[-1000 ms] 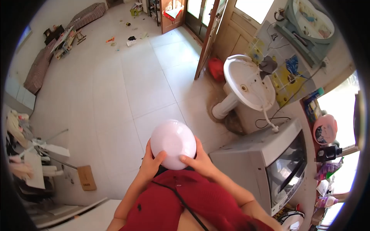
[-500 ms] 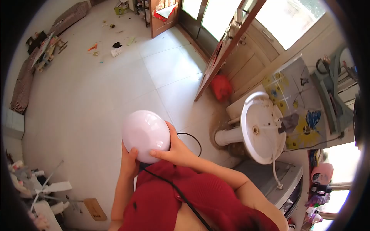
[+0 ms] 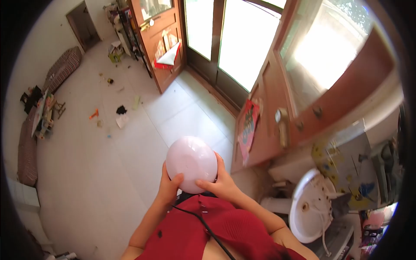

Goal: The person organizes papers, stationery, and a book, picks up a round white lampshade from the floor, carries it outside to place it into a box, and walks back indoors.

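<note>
A smooth, pale pink-white rounded object, like an upturned bowl (image 3: 191,162), is held in front of the red top (image 3: 225,225). My left hand (image 3: 170,184) grips its left side, thumb on the near face. On the right side my right hand (image 3: 221,180) holds it the same way, its thumb near the lower edge. The other fingers of both hands are mostly hidden behind the object. A black cord (image 3: 199,217) runs down over the red top.
Wooden doors (image 3: 264,130) stand open ahead and to the right. A white washbasin (image 3: 310,208) is at the lower right, above a grey appliance (image 3: 336,240). Small litter, with an orange piece (image 3: 94,114), lies on the tiled floor (image 3: 99,173). Striped long cushions (image 3: 63,69) line the left wall.
The view has turned and moved toward the doors; the basin now sits lower right and the doors look larger. Both hands still hold the pale object, back near mid-view after being further left.
</note>
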`<state>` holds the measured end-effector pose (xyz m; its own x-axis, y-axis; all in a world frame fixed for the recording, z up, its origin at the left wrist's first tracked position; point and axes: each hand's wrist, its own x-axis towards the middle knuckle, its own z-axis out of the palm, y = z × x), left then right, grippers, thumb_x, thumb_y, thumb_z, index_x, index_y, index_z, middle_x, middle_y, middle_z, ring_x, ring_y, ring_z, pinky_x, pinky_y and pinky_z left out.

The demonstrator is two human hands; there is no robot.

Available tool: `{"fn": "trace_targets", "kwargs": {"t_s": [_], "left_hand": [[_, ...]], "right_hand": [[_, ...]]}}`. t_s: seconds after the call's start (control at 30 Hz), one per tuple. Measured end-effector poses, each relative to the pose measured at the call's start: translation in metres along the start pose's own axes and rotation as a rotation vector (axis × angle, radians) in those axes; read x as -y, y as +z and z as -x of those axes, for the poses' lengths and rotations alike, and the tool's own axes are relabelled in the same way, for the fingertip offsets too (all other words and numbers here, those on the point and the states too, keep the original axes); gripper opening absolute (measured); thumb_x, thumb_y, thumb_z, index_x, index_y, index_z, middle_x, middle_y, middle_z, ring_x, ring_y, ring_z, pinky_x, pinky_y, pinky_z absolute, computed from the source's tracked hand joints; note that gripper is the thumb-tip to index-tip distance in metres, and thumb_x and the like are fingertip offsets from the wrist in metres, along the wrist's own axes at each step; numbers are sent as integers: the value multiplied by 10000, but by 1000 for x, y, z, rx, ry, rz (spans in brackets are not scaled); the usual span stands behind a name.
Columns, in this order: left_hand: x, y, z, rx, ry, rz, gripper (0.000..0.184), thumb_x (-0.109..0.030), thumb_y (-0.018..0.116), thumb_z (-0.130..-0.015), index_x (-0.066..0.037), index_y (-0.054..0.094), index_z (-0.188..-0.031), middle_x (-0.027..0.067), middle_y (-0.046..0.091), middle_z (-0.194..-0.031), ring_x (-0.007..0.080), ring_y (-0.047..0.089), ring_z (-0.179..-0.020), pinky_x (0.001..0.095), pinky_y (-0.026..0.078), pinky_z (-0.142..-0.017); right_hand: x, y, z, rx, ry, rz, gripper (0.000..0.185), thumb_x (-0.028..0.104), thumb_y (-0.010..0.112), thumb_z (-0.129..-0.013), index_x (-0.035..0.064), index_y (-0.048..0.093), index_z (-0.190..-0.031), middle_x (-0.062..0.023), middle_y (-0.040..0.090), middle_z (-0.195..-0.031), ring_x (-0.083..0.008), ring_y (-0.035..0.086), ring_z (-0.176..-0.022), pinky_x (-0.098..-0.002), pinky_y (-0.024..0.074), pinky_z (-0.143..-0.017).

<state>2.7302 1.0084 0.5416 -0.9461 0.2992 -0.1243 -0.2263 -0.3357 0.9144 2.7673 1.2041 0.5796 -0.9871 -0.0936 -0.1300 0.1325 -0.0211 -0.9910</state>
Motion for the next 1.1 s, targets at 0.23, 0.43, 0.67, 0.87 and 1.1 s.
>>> {"fn": "trace_targets", "kwargs": {"t_s": [0.23, 0.43, 0.67, 0.87, 1.1], "left_hand": [[-71, -13, -231, -16, 90, 47, 917, -445, 751, -697, -54, 277, -1378, 127, 426, -1290, 245, 476, -1166, 386, 438, -959], [-87, -9, -450, 102, 73, 212, 1002, -517, 771, -649, -55, 276, -1388, 110, 435, -1298, 244, 458, -1206, 381, 421, -985], [-142, 46, -729, 335, 113, 255, 920, -571, 669, -715, -82, 294, -1398, 74, 408, -1362, 230, 428, -1253, 390, 400, -1017], [-151, 120, -902, 661, 55, 671, 670, -439, 595, -820, -67, 391, -1338, 54, 494, -1267, 175, 480, -1173, 371, 433, -965], [-139, 203, -1037, 694, 227, 485, 651, -474, 498, -884, -141, 331, -1418, 95, 428, -1384, 253, 422, -1262, 462, 421, -987]], "right_hand": [[68, -56, -238, 63, -39, 148, 1100, 346, 795, -724, 40, 45, -1469, -251, 328, -1397, -326, 389, -1284, -435, 386, -1021], [102, -125, -421, -56, -154, 156, 1087, 373, 767, -749, 38, 30, -1474, -249, 311, -1411, -325, 380, -1292, -425, 363, -1036], [198, -244, -623, -266, -415, 348, 928, 431, 651, -830, 5, 117, -1459, -262, 305, -1418, -349, 356, -1307, -431, 299, -1067], [284, -404, -784, -316, -837, -13, 511, 402, 267, -1024, 4, 480, -1264, -182, 403, -1409, -279, 368, -1335, -416, 311, -1084], [311, -571, -930, -1071, -927, 1704, 333, 197, 620, -845, 126, 581, -1168, -108, 435, -1410, -249, 362, -1343, -453, 191, -1136]]}}
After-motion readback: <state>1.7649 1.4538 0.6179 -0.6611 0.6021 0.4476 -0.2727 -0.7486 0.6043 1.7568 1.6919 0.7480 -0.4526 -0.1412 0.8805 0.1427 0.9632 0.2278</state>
